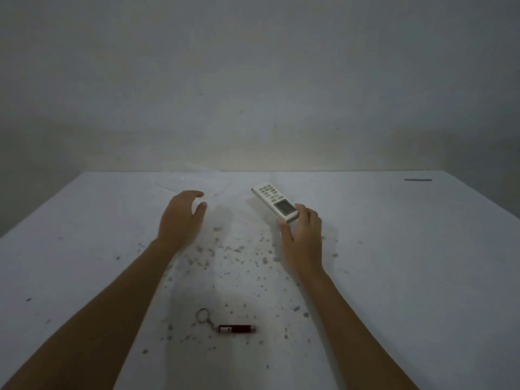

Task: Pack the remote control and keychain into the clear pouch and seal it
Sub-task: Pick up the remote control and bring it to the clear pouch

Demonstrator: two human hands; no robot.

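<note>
We see the white remote control (275, 202) at the far middle of the table (394, 263), lying at a slant with its button end pointing away to the left and its small grey screen toward the near end — that near end sits in the grip of our right hand (302, 235), thumb on the left edge and fingers curled over the right corner. Whether the far end is lifted off the surface or resting on it, we cannot tell. To the left of the remote, near the back edge of the table, lies the clear pouch (194, 181), so faint against the white top that we make out only its outline and a few creases. Our left hand (181, 218) hovers just short of it, fingers loosely curved and thumb apart from them, holding nothing. The keychain (226, 325) lies well apart from all this, close to us between the two forearms — a dark red barrel with a short chain and a metal ring at its left end. The tabletop is flecked with small dark spots, and a plain grey wall (253, 80) rises behind it
</note>
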